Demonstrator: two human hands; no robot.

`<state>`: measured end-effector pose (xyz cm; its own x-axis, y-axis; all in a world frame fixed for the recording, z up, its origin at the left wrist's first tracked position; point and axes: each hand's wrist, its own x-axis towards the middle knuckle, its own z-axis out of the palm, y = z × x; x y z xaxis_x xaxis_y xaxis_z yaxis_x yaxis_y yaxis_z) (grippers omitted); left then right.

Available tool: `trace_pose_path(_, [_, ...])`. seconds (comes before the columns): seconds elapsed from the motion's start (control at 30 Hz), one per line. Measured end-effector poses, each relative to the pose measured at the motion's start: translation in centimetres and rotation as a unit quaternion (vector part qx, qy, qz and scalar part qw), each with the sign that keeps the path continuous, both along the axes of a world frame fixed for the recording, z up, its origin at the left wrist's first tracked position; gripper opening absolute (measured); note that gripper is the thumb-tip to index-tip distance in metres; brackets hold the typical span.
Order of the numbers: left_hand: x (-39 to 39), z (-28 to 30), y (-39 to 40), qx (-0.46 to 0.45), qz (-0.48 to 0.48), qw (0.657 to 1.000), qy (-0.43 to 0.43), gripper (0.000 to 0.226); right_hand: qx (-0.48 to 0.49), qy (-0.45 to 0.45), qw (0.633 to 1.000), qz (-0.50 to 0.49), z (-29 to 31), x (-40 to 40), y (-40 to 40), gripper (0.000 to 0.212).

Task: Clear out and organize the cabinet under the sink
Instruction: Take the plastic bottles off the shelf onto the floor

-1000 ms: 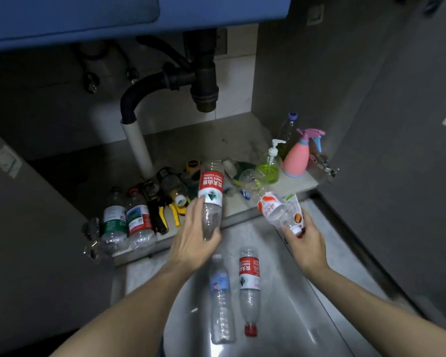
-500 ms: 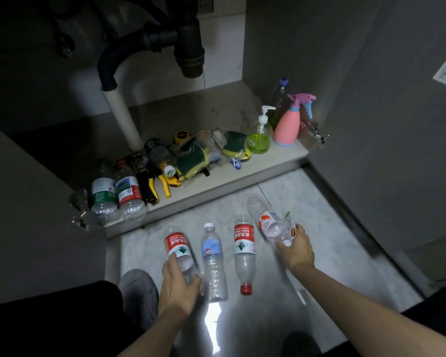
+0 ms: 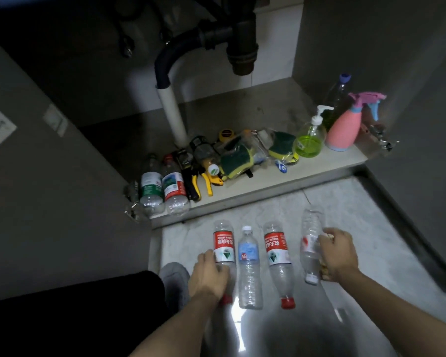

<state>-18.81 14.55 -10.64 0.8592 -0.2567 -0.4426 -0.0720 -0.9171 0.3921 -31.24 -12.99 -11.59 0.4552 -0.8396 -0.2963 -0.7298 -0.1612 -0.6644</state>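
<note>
I see four bottles lying side by side on the floor point(image 3: 350, 228) just in front of the cabinet ledge point(image 3: 281, 182), long axes running away from me. My left hand point(image 3: 209, 275) curls round the leftmost red-label bottle point(image 3: 224, 244); my right hand point(image 3: 337, 253) grips the rightmost clear bottle point(image 3: 310, 243) (something small seems tucked under the fingers). Between them lie a blue-label bottle point(image 3: 249, 266) and another red-label bottle point(image 3: 277, 256). Two more bottles point(image 3: 162, 189) lie at the ledge's left end, nearer my left hand; pliers point(image 3: 198, 181), sponges point(image 3: 238, 158), soap pump point(image 3: 309, 140) and pink sprayer point(image 3: 345, 127) crowd the ledge rightwards.
</note>
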Motion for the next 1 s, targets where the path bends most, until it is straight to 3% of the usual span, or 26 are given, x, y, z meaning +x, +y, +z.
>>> trace_pose_path(0.07, [2.6,1.8,-0.7,-0.004,-0.026,0.999,-0.037,0.043,0.006,-0.049,0.999,0.006,1.3,2.7,0.6,0.018])
trace_pose_path(0.2, [9.7,6.9,-2.3,0.009,-0.088,0.992,-0.088,0.032,0.059,-0.101,0.990,0.074,3.9,9.6,1.8,0.021])
trace_pose_path(0.4, [18.3,11.8,-2.7,0.039,-0.041,0.990,-0.132,0.033,0.055,-0.131,0.967,0.213,8.9,19.6,5.0,0.022])
trace_pose_path(0.63, [19.7,8.5,-0.8,0.067,0.040,0.992,-0.101,0.069,-0.023,-0.015,0.962,0.273,10.7,27.8,9.5,0.043])
trace_pose_path(0.8, [19.7,6.9,-1.3,0.076,0.070,0.992,-0.073,0.083,-0.072,0.036,0.963,0.255,9.1,30.6,11.1,0.057])
trace_pose_path(1.0, [20.0,6.2,-1.6,0.069,0.093,0.992,-0.057,0.088,-0.089,0.068,0.962,0.248,7.4,31.5,10.7,0.056])
